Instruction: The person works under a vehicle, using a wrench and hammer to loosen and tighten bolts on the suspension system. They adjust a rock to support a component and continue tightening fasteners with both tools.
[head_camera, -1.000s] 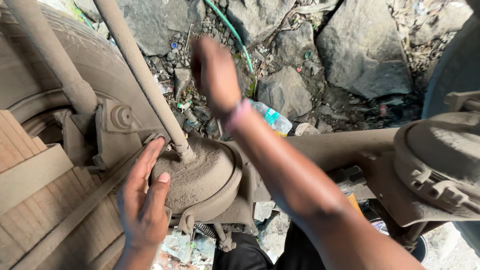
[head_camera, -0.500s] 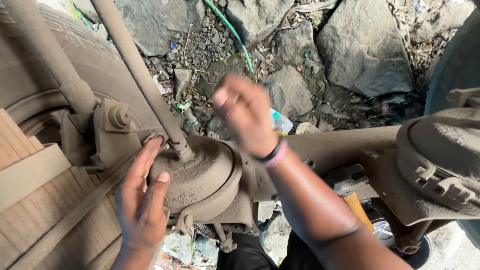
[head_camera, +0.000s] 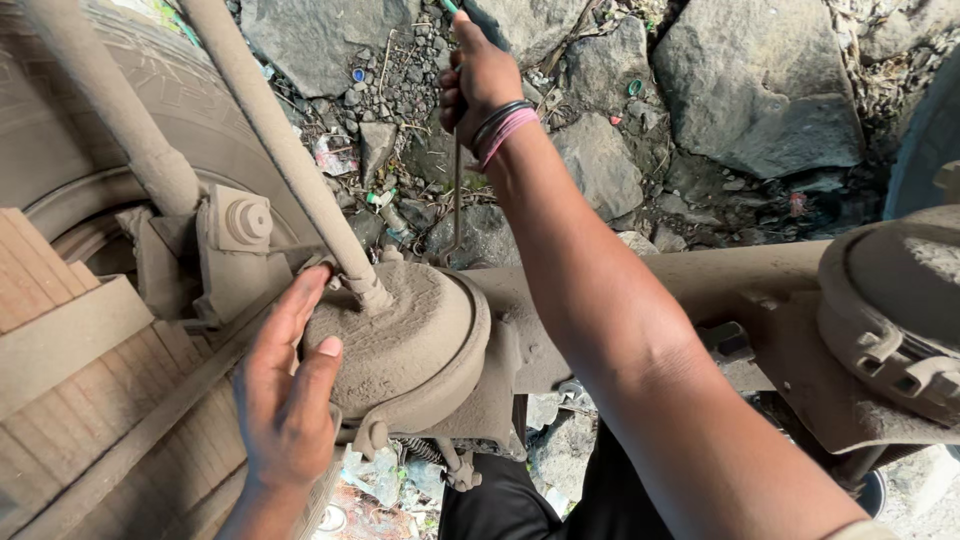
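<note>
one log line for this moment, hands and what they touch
left hand: flat on dusty round chamber | right hand: raised, gripping green-handled screwdriver, shaft pointing down | axle: mud-caked

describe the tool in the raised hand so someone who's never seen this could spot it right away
Start at the mud-caked round drum in the middle, on the long dusty axle beam. Just above it, the right hand grips a screwdriver by its dark handle with a green tip. Its thin straight metal shaft hangs toward the drum, far slimmer than the thick dusty rods nearby.
</note>
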